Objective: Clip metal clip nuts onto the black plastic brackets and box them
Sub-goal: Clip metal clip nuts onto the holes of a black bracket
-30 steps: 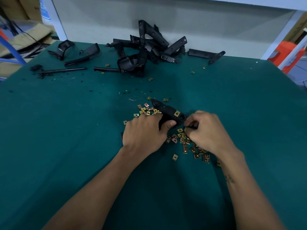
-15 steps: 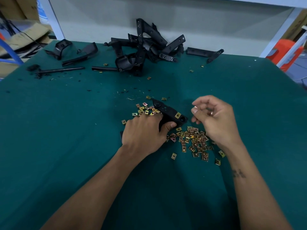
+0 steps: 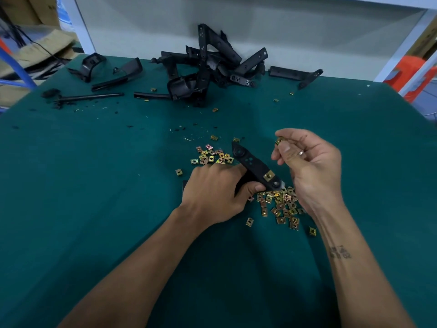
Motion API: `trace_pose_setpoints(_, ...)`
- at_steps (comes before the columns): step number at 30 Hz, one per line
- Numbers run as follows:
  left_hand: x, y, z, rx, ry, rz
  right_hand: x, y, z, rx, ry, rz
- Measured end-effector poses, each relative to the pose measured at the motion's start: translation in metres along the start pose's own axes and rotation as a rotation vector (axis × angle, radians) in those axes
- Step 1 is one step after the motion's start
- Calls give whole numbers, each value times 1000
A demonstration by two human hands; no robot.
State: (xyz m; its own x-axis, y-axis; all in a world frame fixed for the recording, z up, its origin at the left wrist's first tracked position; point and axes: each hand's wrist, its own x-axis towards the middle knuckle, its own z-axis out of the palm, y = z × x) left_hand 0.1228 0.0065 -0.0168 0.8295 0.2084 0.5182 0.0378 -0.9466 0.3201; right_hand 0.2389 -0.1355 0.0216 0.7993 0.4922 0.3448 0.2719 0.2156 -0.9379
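A few loose black parts are seen far left of and beyond the held bracket, on the green bench. Nearer the middle, beyond the bracket, a heap of black brackets is piled, and no clip nuts can be made out on them; these are judged to be still unfitted. The left hand is wrapped around the held bracket, its grip closed on the near part. One clip nut is already seated near the bracket's near end; other holes along it are bare. Loose clip nuts are scattered just beside and below the bracket. To the right, a single nut is pinched in the right hand, raised above the bracket. No box is seen, so boxing is judged not begun.
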Motion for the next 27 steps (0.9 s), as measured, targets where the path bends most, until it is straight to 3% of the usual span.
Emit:
trace_pose_setpoints(6, 0, 4, 1, 21, -84, 100, -4, -3, 2, -13, -41, 72)
trace_pose_setpoints(13, 1, 2, -1, 57, -76, 90, -4, -5, 1, -43, -107, 159)
trace_pose_setpoints(19, 1, 2, 2, 91, -71, 70, -3, -3, 1, -158, -129, 123)
trace_pose_setpoints(27, 0, -1, 6, 107, -82, 39, -8, -3, 12, -84, -49, 122)
